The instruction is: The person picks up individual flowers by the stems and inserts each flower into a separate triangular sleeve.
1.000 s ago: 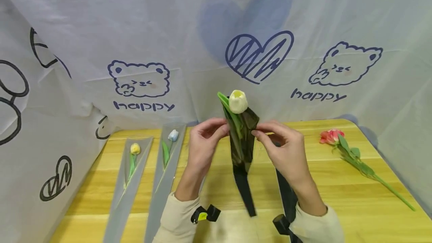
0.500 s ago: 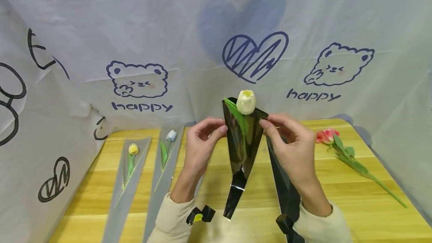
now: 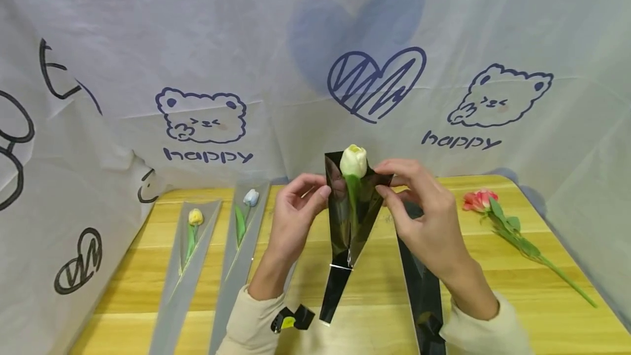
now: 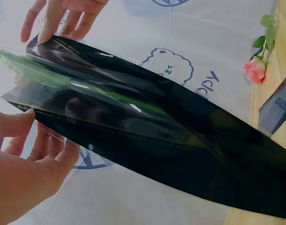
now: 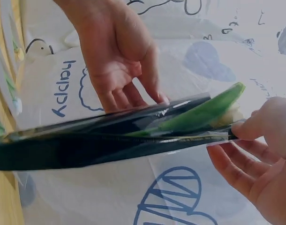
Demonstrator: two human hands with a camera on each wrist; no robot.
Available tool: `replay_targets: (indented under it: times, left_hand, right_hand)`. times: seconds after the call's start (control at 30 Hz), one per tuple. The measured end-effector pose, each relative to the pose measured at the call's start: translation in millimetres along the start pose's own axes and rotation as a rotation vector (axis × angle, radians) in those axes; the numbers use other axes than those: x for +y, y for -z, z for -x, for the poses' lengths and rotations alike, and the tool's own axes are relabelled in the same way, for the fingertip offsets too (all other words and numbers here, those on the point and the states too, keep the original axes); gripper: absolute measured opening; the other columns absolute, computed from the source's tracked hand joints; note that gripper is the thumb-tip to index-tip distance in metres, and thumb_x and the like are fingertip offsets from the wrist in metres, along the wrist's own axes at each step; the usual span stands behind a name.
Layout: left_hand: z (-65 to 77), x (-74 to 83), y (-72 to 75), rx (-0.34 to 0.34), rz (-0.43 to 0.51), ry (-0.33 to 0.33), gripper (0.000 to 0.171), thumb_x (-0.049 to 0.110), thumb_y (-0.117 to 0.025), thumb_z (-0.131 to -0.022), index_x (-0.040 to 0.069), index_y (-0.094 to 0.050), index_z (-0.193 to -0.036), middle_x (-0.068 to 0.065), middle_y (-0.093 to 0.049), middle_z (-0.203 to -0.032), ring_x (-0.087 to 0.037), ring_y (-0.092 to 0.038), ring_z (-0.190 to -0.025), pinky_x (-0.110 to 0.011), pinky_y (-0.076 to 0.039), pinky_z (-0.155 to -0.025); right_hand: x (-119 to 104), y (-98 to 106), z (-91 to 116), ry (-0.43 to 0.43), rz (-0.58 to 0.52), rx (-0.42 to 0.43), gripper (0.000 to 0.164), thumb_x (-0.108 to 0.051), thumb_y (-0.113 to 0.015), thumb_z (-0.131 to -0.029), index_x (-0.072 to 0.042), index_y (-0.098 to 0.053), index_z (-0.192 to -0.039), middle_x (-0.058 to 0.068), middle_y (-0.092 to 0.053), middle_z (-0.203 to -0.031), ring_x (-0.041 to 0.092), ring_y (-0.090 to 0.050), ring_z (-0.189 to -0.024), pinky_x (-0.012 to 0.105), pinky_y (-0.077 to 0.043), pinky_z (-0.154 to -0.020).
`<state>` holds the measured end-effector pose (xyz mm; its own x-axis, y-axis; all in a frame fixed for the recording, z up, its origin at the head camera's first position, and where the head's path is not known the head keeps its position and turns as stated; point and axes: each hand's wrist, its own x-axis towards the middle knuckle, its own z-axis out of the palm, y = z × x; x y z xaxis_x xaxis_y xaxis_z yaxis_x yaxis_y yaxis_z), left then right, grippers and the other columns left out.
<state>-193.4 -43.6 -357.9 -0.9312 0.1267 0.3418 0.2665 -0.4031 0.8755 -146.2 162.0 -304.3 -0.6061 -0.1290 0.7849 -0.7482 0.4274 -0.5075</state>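
A white tulip [image 3: 354,161] with green leaves stands in a black, partly see-through flower sleeve [image 3: 337,289], held up above the table. Its bloom shows just over the sleeve's open top. My left hand [image 3: 297,210] pinches the sleeve's left upper edge between thumb and fingers. On the other side, the right hand [image 3: 426,218] pinches the right upper corner. Seen in the left wrist view, the sleeve [image 4: 190,154] widens toward the hands, with the green leaf [image 4: 44,72] inside. In the right wrist view the leaf [image 5: 204,110] sticks out past the rim, partly hiding the bloom.
On the wooden table [image 3: 305,333] at left lie a yellow tulip [image 3: 195,217] and a pale blue tulip [image 3: 251,197] in grey sleeves. Another black sleeve [image 3: 419,284] lies beneath the right forearm. A pink flower [image 3: 480,200] with a long stem lies at right.
The sleeve has turned and spread wider between my hands, its lower end swinging left. The tulip bloom now sits lower than half a second ago. Both hands keep their pinch.
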Motion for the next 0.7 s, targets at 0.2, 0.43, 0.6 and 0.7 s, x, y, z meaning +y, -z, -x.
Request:
replay_targets:
  times: [0.2,0.43,0.6,0.7]
  left_hand:
    - [-0.6,-0.6,-1.2,0.034,0.122,0.016,0.025,-0.011,-0.059,-0.098,0.012,-0.071,-0.098,-0.004,-0.062,-0.099,-0.01,-0.062,-0.085,-0.024,-0.053,-0.073]
    - [-2.7,3.8,-0.3,0.079,0.162,-0.012,0.024,-0.01,-0.064,-0.096,0.012,-0.074,-0.094,-0.005,-0.063,-0.097,-0.009,-0.059,-0.081,-0.021,-0.051,-0.07]
    - [-5.8,9.2,0.6,0.082,0.095,-0.053,0.029,-0.013,-0.063,-0.094,0.014,-0.075,-0.094,-0.002,-0.066,-0.09,-0.01,-0.061,-0.079,-0.024,-0.054,-0.074]
    - [-8.3,14.0,0.2,0.081,0.081,-0.082,0.031,-0.015,-0.063,-0.093,0.014,-0.075,-0.093,-0.001,-0.067,-0.089,-0.011,-0.062,-0.079,-0.025,-0.055,-0.075]
  right_hand:
    - [7,3,11,-0.213,-0.131,-0.027,0.042,0.017,-0.072,-0.086,0.003,-0.06,-0.125,0.011,-0.069,-0.111,0.016,-0.072,-0.088,0.024,-0.059,-0.072]
    - [21,-6,30,-0.383,-0.069,-0.146,0.007,-0.005,-0.072,-0.096,-0.007,-0.073,-0.103,0.002,-0.074,-0.091,0.012,-0.072,-0.079,0.027,-0.06,-0.071]
    - [22,-9,28,-0.355,-0.1,-0.067,0.008,0.0,-0.072,-0.095,-0.002,-0.073,-0.102,0.007,-0.073,-0.093,0.019,-0.072,-0.08,0.027,-0.059,-0.072]
    - [19,-9,22,-0.348,-0.105,-0.046,0.009,0.001,-0.071,-0.095,0.0,-0.072,-0.104,0.008,-0.072,-0.097,0.022,-0.072,-0.082,0.026,-0.059,-0.073]
